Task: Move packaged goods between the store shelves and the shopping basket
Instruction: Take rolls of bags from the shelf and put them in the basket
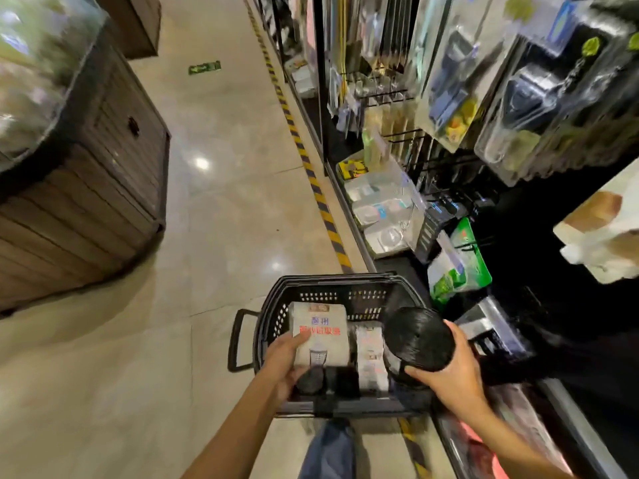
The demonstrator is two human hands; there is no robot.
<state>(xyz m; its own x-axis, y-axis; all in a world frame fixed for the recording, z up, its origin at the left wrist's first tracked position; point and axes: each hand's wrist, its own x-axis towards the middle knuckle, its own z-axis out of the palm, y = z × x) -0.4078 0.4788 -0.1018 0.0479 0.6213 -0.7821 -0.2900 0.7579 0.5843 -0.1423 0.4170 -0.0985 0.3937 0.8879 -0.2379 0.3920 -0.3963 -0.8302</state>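
A black plastic shopping basket [332, 288] stands on the floor beside the store shelves [449, 188]. My left hand [285, 357] grips a grey-white packaged roll with red and blue print [323, 335], held over the basket's left half. My right hand [453, 378] holds a round black roll of bags [418, 338] above the basket's right rim, next to the shelf. Another pale printed package [371, 359] lies inside the basket between the two, with dark items beneath.
Shelves on the right carry hanging blister packs [539, 81], clear boxes [383, 209] and green bags [456, 267]. Yellow-black tape [311, 174] runs along the shelf base. A wooden display stand [86, 188] sits across the tiled aisle at left. My leg [328, 451] is behind the basket.
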